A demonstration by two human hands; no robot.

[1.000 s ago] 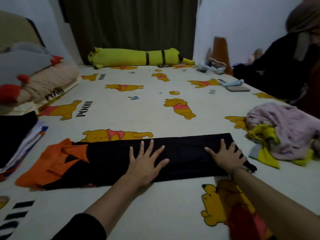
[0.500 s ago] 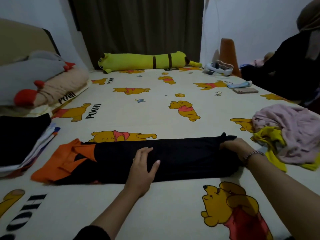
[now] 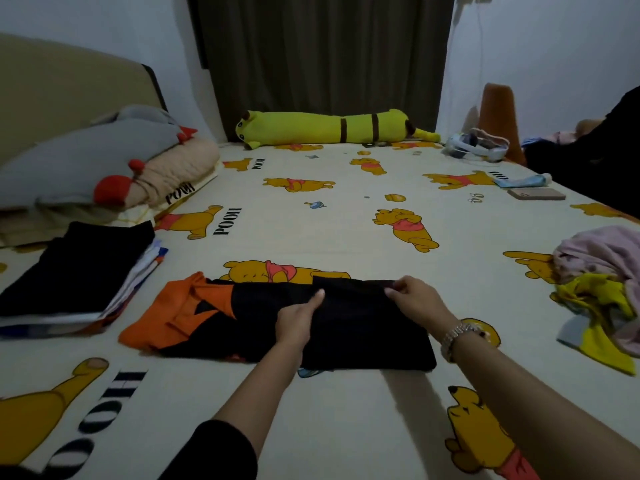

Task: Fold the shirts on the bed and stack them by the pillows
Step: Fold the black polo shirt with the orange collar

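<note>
A black shirt with an orange collar end (image 3: 242, 317) lies across the bed in front of me, its right part doubled over to the left. My left hand (image 3: 298, 320) rests on the shirt's middle, at the edge of the folded-over flap. My right hand (image 3: 415, 301) pinches the flap's far edge. A stack of folded shirts (image 3: 72, 275), black on top, sits at the left beside the pillows (image 3: 104, 168). A heap of unfolded pink and yellow clothes (image 3: 602, 282) lies at the right.
The bed has a cream sheet (image 3: 346, 220) printed with yellow bears. A long yellow plush (image 3: 329, 128) lies along the far edge by the dark curtain. A phone (image 3: 535, 194), a tube and a white headset (image 3: 474, 148) lie far right. A person in black (image 3: 595, 157) sits there.
My right hand took hold of the shirt's right end and carried it leftward over the middle, halving the shirt's length. My left hand stayed on the middle, its spread fingers drawn together.
</note>
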